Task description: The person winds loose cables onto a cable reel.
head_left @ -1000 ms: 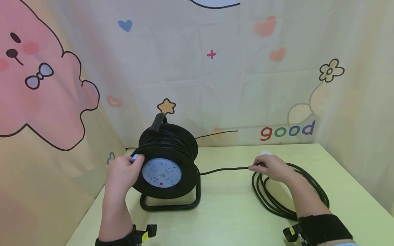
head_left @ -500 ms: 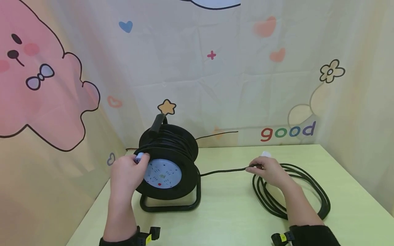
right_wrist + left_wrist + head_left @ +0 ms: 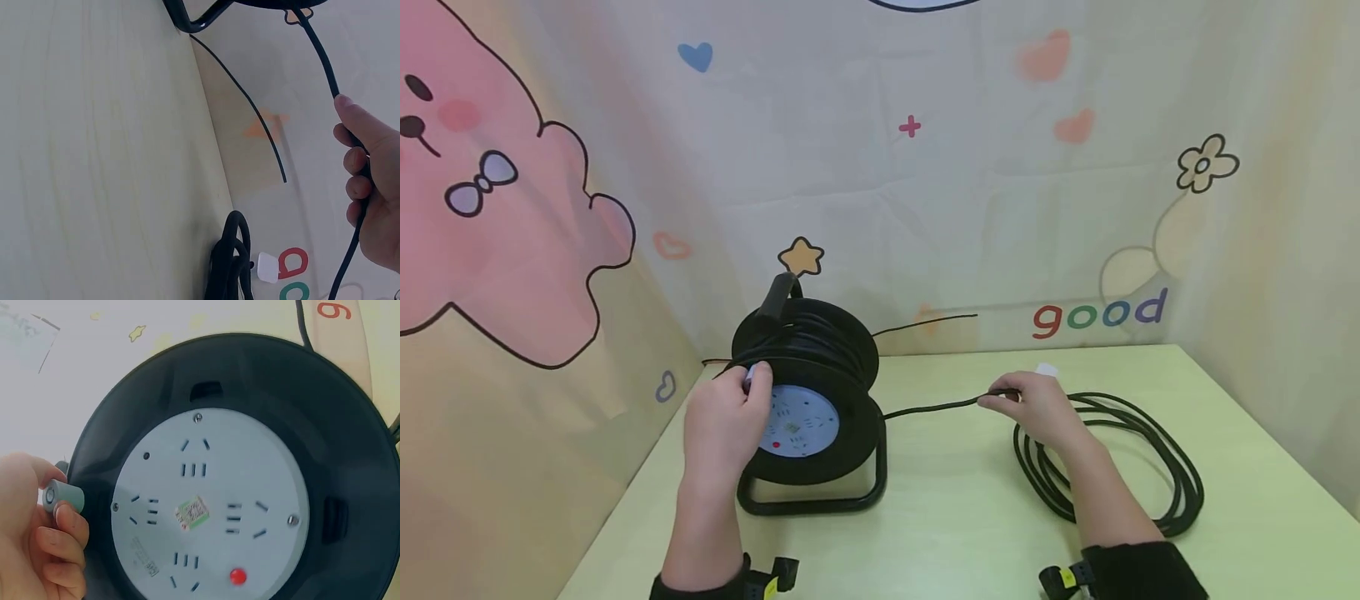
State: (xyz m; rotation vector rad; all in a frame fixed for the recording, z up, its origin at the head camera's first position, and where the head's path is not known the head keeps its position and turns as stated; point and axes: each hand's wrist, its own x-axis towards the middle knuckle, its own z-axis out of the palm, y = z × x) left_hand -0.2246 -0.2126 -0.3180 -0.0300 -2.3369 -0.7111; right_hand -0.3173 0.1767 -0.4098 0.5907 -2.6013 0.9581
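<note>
A black cable reel (image 3: 850, 437) with a pale socket disc stands upright on its tube frame, left of the table's middle. My left hand (image 3: 724, 425) grips the pale winding knob (image 3: 65, 495) at the upper left of the reel's face, thumb and fingers curled round it. From the reel's right side a black cable (image 3: 928, 408) runs out to my right hand (image 3: 1036, 407). That hand holds the cable with curled fingers, raised above the table in the right wrist view. Behind and below it lies the loose cable coil (image 3: 1183, 475).
A small white piece (image 3: 1047, 369) shows behind the right hand, beside the coil in the right wrist view. The reel's black carrying handle (image 3: 775, 296) rises at its top. A thin dark line (image 3: 925, 323) crosses the printed curtain (image 3: 970, 225) behind the table (image 3: 955, 500).
My left hand has moved right along the reel's upper edge with the knob, and the socket disc has turned clockwise. My right hand has shifted left toward the reel, still holding the cable.
</note>
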